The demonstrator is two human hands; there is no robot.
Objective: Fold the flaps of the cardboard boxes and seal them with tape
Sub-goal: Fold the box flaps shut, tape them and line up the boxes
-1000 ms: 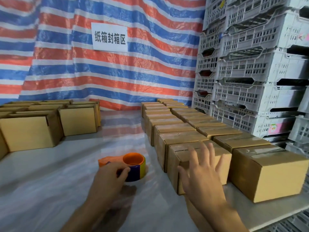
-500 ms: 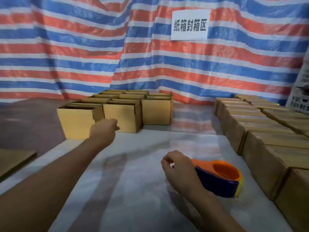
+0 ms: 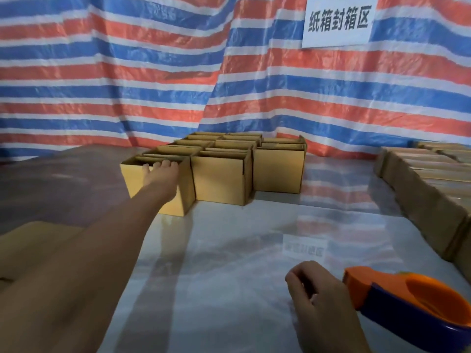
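With the fingers of the left hand [image 3: 159, 175] hooked over the near rim of the open box [image 3: 131, 178] far across the desk [image 3: 242, 250], pull low and straight so it slides untipped, while the right hand [image 3: 321, 299] curls loosely, empty, beside the tape dispenser [image 3: 418, 304].

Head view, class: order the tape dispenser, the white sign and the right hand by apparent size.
1. tape dispenser
2. right hand
3. white sign
Dispenser and hand sit nearest the camera, so true sizes are unsure.
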